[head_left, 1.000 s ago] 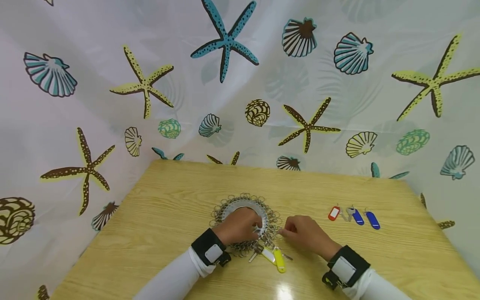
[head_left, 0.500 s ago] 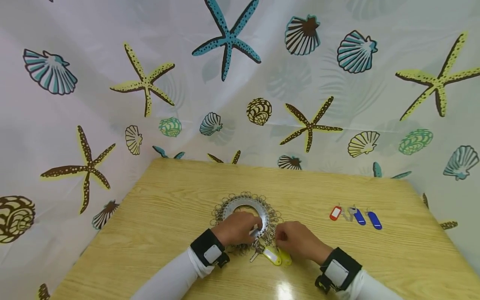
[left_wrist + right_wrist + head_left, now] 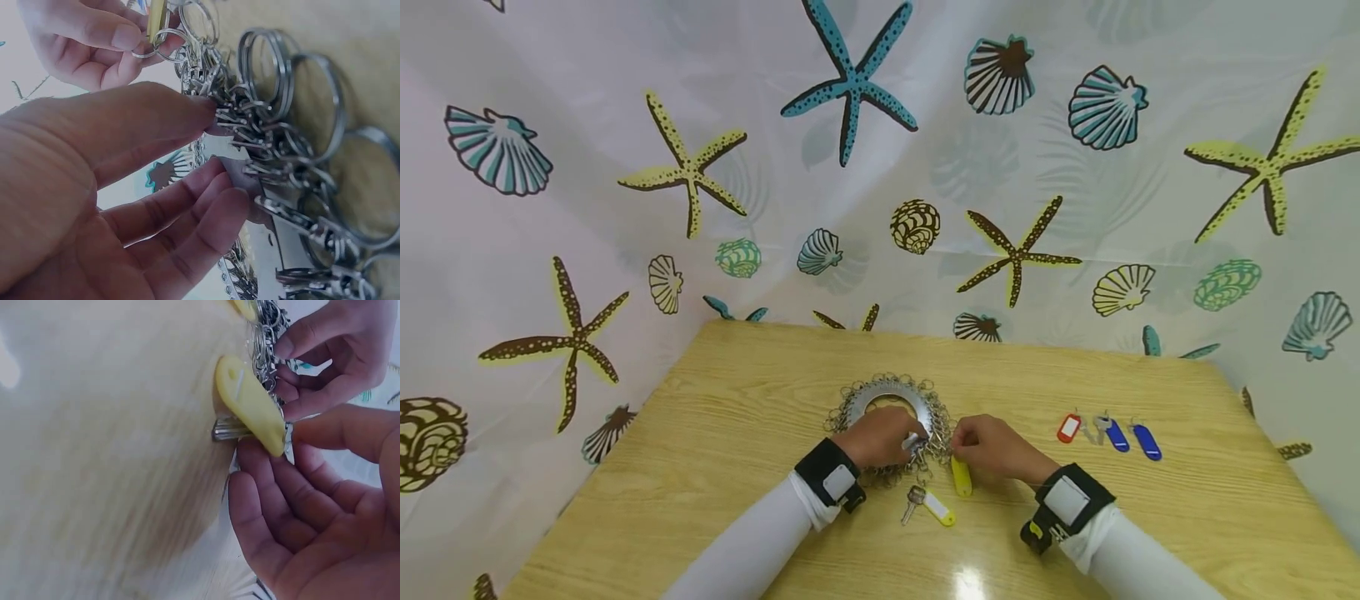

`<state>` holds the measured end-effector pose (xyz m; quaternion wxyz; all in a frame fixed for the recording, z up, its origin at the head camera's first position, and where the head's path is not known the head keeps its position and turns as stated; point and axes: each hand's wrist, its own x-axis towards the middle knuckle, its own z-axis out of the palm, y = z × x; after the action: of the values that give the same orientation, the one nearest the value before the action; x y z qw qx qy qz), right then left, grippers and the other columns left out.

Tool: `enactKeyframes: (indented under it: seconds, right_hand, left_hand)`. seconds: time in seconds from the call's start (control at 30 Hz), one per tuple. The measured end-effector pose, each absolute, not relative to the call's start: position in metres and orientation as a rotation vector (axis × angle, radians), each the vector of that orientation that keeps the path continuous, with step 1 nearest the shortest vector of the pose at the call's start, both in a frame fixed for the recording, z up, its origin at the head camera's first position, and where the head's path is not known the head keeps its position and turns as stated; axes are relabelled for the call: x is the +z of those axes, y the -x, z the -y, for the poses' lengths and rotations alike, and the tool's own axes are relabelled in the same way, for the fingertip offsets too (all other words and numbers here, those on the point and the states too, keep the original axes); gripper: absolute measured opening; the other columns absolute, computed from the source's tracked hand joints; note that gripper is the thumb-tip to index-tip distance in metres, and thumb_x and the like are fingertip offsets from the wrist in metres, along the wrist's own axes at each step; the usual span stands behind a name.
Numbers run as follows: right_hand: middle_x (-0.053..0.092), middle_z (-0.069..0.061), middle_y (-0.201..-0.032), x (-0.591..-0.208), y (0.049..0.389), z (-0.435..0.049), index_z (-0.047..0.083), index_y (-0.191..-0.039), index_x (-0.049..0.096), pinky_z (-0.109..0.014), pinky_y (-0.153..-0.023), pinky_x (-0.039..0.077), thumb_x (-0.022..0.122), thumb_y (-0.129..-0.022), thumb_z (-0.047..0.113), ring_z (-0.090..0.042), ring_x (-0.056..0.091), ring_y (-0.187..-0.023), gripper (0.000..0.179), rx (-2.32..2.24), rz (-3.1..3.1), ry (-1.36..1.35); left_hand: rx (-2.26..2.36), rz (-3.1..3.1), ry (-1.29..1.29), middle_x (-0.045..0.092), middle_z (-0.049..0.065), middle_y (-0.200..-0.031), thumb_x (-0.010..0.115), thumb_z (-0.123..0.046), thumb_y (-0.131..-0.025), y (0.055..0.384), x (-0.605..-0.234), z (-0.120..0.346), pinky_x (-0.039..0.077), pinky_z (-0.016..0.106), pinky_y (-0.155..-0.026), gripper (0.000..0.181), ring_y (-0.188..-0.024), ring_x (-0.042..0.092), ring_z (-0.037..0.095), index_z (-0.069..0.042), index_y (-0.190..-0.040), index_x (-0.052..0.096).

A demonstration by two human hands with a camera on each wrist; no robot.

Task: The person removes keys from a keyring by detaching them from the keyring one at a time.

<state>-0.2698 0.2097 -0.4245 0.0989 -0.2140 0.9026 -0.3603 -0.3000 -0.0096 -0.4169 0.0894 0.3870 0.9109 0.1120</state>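
Observation:
A flat metal ring [image 3: 859, 407], fringed with small clasps and split rings, is in the middle of the table in the head view. My left hand [image 3: 883, 437] pinches its flat band [image 3: 270, 265] between thumb and fingers. Just to the right, my right hand [image 3: 996, 450] pinches the top end of a yellow key tag [image 3: 253, 409], by its metal loop. A key [image 3: 230, 429] shows behind that tag. In the left wrist view, split rings [image 3: 170, 45] are right at the right fingertips. A second key [image 3: 914, 498] with a yellow-edged tag [image 3: 938, 507] lies in front of the hands.
Toward the right of the wooden table [image 3: 752, 367] lie a red key tag [image 3: 1069, 427], a key [image 3: 1101, 427] and two blue key tags [image 3: 1117, 435]. A curtain [image 3: 880, 183] printed with starfish and shells rises behind the table and along its sides.
My right hand has come left and taken hold of the yellow key tag, which lay on the table before. The ring has shifted slightly back, away from the key lying in front.

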Motion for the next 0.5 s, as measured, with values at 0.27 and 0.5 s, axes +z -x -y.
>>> enactKeyframes:
  seconds: [0.27, 0.5]
  right_hand:
    - [0.062, -0.002, -0.078, -0.426, 0.282, -0.208, -0.002, -0.092, 0.063, -0.028, -0.060, 0.044, 0.058, -0.094, 0.007, -0.014, 0.052, -0.066, 0.010, -1.199, -2.532, 0.587]
    - [0.061, -0.008, -0.081, -0.423, 0.285, -0.211, -0.004, -0.101, 0.061, -0.030, -0.057, 0.041, 0.052, -0.100, 0.012, -0.013, 0.041, -0.056, 0.018, -1.343, -2.446, 0.516]
  left_hand:
    - [0.270, -2.733, -1.155, 0.069, 0.001, -0.093, 0.073, -0.007, -0.084, 0.306, -0.415, 0.004, 0.035, 0.020, -0.057, 0.037, -0.062, 0.046, 0.006, -0.015, -0.120, 0.070]
    - [0.485, -2.715, -1.242, 0.070, -0.001, -0.091, 0.075, -0.025, -0.086, 0.305, -0.417, -0.006, 0.044, 0.018, -0.064, 0.025, -0.070, 0.056, 0.004, -0.013, -0.108, 0.074]
